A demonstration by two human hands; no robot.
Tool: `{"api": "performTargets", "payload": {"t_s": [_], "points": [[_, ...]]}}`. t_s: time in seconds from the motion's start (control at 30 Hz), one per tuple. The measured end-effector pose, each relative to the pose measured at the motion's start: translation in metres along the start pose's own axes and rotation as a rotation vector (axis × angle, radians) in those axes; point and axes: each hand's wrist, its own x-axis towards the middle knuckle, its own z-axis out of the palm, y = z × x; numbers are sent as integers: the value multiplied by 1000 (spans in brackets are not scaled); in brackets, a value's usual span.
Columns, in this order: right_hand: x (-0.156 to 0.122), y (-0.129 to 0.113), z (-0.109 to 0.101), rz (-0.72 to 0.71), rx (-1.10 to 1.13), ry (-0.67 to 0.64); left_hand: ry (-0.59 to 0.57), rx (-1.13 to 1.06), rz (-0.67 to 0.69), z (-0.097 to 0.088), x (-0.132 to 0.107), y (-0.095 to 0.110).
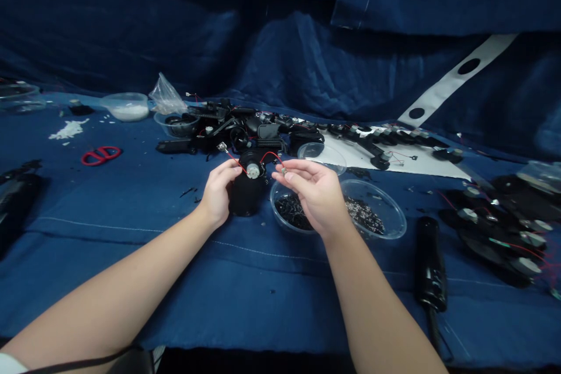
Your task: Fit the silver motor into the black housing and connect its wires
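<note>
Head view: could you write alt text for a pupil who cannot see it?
The left hand holds a black part bearing a round metal piece, while the right hand pinches a red wire. Black parts lie heaped beyond on blue cloth; clear bowls of small bits sit nearby.

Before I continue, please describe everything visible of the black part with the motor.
The black part looks like plastic, with a round, silvery motor near its top. One red wire goes left to a small metal connector; a second wire arches into the right hand. The left hand holds the part's left side. Whether it touches the cloth is unclear.
</note>
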Motion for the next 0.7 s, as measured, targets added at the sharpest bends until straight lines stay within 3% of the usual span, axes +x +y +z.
{"api": "performTargets", "payload": {"t_s": [0.27,0.7], "points": [[-1,-3,2,9,45,-31,1,-7,-10,1,-1,1],[1,1,1,59,-84,-56,-1,13,-6,-1,0,-1]]}}
